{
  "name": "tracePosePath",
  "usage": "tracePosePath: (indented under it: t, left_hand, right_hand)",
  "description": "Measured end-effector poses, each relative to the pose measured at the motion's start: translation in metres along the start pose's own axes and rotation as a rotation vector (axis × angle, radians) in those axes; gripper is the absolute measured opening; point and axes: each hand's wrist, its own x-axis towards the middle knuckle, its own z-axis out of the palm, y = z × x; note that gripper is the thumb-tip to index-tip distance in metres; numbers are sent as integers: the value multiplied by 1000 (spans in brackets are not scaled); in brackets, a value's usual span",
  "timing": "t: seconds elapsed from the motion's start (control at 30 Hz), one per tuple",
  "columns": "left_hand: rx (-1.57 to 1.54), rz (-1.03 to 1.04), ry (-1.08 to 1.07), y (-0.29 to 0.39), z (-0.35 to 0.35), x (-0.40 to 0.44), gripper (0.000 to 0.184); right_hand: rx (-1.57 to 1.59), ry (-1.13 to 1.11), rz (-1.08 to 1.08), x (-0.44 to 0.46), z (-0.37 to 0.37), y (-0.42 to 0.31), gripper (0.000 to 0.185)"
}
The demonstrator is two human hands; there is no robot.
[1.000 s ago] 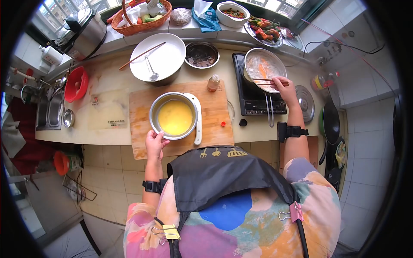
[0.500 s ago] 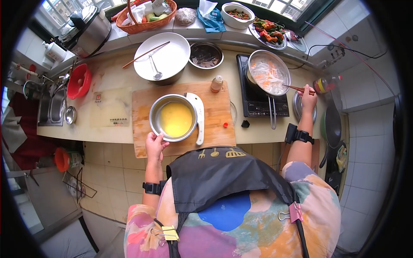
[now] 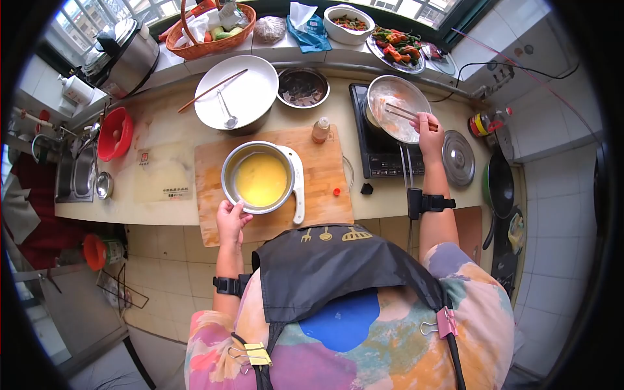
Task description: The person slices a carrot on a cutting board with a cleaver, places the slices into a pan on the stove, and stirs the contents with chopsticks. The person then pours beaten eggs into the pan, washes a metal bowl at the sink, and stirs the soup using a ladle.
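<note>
My left hand [image 3: 233, 221] has its fingers and thumb closed on the near-left rim of a metal pot [image 3: 227, 174] with a white handle [image 3: 298, 188] at its right. Yellow liquid like beaten egg [image 3: 261, 179] lies in the pot, which rests on a wooden cutting board [image 3: 325, 195]. My right hand [image 3: 429, 135] pinches a pair of chopsticks [image 3: 400, 112] above the pan [image 3: 416, 91] on the induction cooker [image 3: 383, 161]. The chopstick tips reach over the pan's inside, where whitish and orange shreds show hazily.
A small bottle [image 3: 321, 130] and a red cap [image 3: 337, 192] are on the board. Behind stand a white basin [image 3: 253, 78] and a bowl with dark contents [image 3: 303, 87]. Right of the cooker lie a lid [image 3: 459, 158] and a sauce bottle [image 3: 489, 122]. A red basin [image 3: 115, 133] stands left.
My right hand has moved left with the chopsticks, from the pan's right side to over its interior. The pan's contents look hazier. My left hand stays on the pot.
</note>
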Motion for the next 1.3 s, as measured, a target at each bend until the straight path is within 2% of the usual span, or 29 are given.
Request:
tracePosePath:
  t: [0.13,0.23,0.27,0.3,0.37,0.57,0.63,0.7,0.77,0.8,0.93,1.0,1.1,1.23,1.3]
  left_hand:
    - [4,-5,2,-2,4,1,9]
    - [1,-6,-1,-1,8,1,9]
    - [1,-3,0,0,9,0,9]
    - [1,-3,0,-1,8,0,9]
    - [8,-5,-10,-2,6,3,9]
    - [3,-6,11,-5,3,1,9]
    - [11,-10,15,-5,4,0,9]
    - [27,-15,17,-7,2,-2,10]
    - [18,-8,-1,-8,2,0,10]
    - [21,-9,-2,-7,3,0,10]
    - [24,3,-19,0,7,0,11]
    - [18,11,-14,1,8,1,11]
    - [-11,3,-13,-3,5,1,11]
    - [-18,-6,-8,-7,2,1,10]
    - [-14,-11,-16,-6,3,1,9]
  right_hand:
    - [21,-137,-64,-12,5,-10,22]
    - [-88,-215,-109,1,10,21,23]
    - [5,-195,-110,10,7,34,24]
    - [5,-195,-110,16,0,36,24]
    - [-60,-51,-19,28,-14,37,25]
    - [-146,85,-16,30,-54,21,24]
    - [-70,158,-19,27,-58,15,24]
    - [-37,141,-6,26,-47,13,23]
    - [-125,15,-197,26,-26,9,21]
    - [-97,-43,-216,34,-20,24,21]
    - [-158,-42,-161,46,-24,51,21]
    - [-196,101,-67,48,-46,58,22]
    - [-304,167,-20,29,-73,48,22]
    - [-330,138,32,5,-63,12,23]
    - [-173,58,-30,0,-36,-3,22]
